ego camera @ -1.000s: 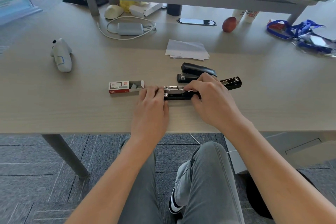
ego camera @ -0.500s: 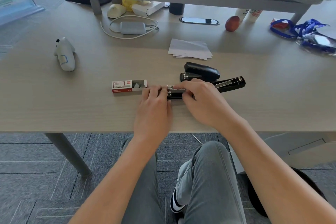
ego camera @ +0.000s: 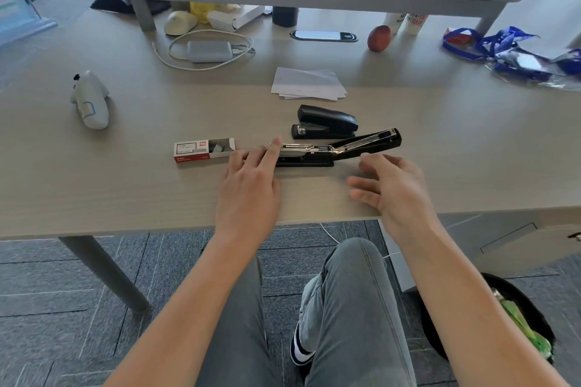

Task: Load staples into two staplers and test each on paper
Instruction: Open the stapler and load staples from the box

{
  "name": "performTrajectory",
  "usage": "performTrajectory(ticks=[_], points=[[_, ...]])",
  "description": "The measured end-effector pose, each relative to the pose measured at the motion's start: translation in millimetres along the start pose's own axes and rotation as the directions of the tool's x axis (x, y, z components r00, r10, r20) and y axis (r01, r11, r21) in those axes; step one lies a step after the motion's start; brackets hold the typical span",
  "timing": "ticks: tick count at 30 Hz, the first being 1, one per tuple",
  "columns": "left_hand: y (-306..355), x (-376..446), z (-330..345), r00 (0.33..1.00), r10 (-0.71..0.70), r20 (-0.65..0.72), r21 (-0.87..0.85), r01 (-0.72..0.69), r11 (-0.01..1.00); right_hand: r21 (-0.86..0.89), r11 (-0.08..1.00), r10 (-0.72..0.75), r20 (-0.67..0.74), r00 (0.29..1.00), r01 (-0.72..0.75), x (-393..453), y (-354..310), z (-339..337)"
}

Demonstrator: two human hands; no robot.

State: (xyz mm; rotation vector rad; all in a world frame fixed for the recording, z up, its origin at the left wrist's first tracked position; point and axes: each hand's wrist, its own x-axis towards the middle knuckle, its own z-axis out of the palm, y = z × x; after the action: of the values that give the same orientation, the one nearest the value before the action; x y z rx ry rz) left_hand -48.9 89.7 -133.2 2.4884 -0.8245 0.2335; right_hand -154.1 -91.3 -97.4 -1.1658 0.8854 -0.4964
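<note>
The right hand [ego camera: 397, 190] is off the open stapler [ego camera: 333, 149] now, where half a second ago its fingers were pinched down over the metal magazine. It hovers just beside the stapler's near edge, fingers spread and loose, gripping nothing. The left hand [ego camera: 251, 179] has eased too: it lies flat on the desk [ego camera: 125, 185] at the stapler's front end, forefinger stretched out along the tip of the staple rail, touching or very nearly so, and nothing is clasped in it.

So the stapler lies exposed, black top arm flung back to the right, the silver channel open to view along the base. Whether a strip of staples now sits in that channel I cannot tell; the metal glare hides it. Going by the hands letting go, the loading push looks finished, or close to it, and closing the top arm would be the sensible follow-up.

The staple box [ego camera: 204, 151] sits just left of the left hand, its end open. The second stapler [ego camera: 325, 122] rests closed just behind the first, untouched. The paper stack [ego camera: 308, 85] waits farther back, well apart from both hands, so no testing has begun
</note>
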Motion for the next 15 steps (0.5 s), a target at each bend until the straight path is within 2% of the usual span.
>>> performTrajectory(ticks=[2,4,6,8,11,13,15], points=[[0,0,1,1.000,0.002,-0.006,-0.001,-0.002,1.000,0.061,0.998,-0.014,0.019,1.000,0.013,6,-3,1],[0,1,1,1.000,0.003,-0.011,-0.001,-0.003,1.000,0.049,0.997,-0.060,0.030,0.998,0.059,12,-5,5],[-1,1,2,1.000,0.008,-0.011,-0.005,-0.008,1.000,-0.008,0.990,-0.140,0.036,0.989,0.141,18,-5,10],[-1,0,2,1.000,0.010,-0.009,-0.017,-0.010,1.000,-0.126,0.950,-0.279,0.061,0.958,0.284,22,-5,16],[-1,1,3,1.000,-0.008,-0.005,-0.051,0.008,0.999,-0.313,0.787,-0.494,0.197,0.847,0.532,26,-6,28],[0,1,2,1.000,-0.012,-0.018,-0.074,0.010,0.997,-0.398,0.655,-0.550,0.333,0.766,0.643,28,-5,37],[1,0,1,0.999,-0.007,-0.038,-0.099,0.004,0.995,-0.505,0.488,-0.545,0.460,0.701,0.712,31,-2,45]])
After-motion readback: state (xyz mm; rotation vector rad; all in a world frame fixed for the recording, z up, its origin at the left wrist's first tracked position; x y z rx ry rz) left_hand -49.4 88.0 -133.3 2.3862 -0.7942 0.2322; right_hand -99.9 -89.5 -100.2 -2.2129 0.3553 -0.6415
